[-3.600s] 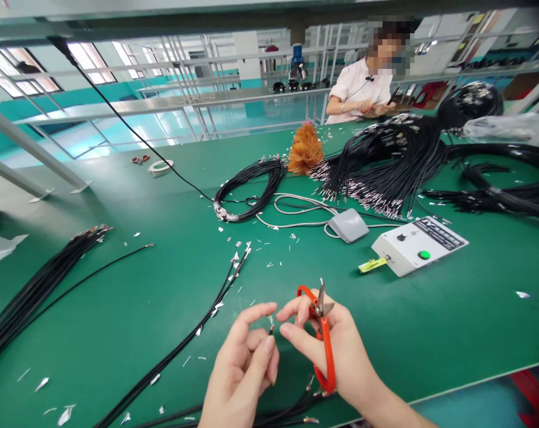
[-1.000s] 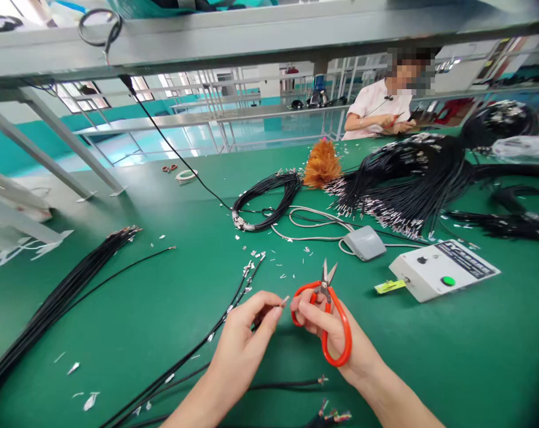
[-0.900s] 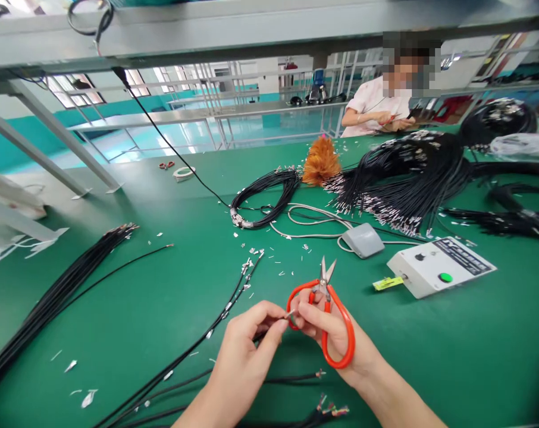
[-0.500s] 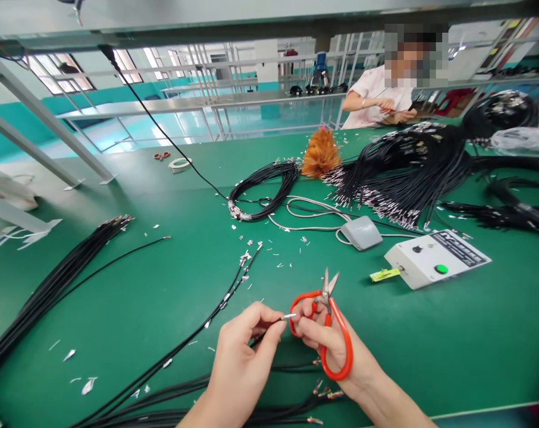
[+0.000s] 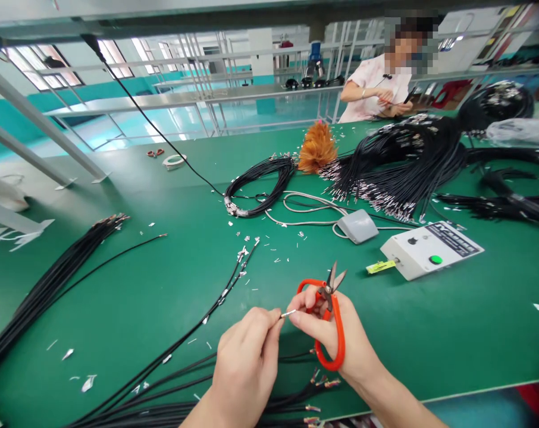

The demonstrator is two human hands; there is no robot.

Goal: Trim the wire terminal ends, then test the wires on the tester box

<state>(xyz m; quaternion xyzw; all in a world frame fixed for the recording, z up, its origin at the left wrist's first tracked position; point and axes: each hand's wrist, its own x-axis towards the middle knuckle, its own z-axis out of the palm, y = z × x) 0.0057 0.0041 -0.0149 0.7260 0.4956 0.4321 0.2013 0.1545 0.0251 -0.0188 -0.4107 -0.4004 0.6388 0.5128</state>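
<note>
Pinched a thin black wire [image 5: 288, 312] just behind its bare silver tip with the thumb and forefinger of the left hand [image 5: 247, 356], fingers closed narrow on it, the tip poking out toward the right. Met that tip with the fingertips of the right hand [image 5: 341, 342], closed on the metal end from the other side, so that both sets of fingers sat almost touching, with only the short shiny stub between them, raised a little above the desk [image 5: 430, 333]. Carried the red scissors [image 5: 338, 333] in the same right hand, loop slung over the back fingers, blades slightly parted and pointing up and away from the fingers, well off the wire. Judged sound handling: gripped close to the tip on both sides so the thin end could not bend or slip, and parked the blades clear of skin while the fingertips worked. Judged worth watching: the open blade points near the right knuckles, and the small stub, easy to lose from so light a pinch. Left a loose bundle of more black wires [image 5: 269, 404] just below both wrists, metal scraps [image 5: 269, 257] scattered beyond the fingers, and a white control box [image 5: 430, 255] with a grey pedal [image 5: 357, 226] farther off beyond the right fingers.
</note>
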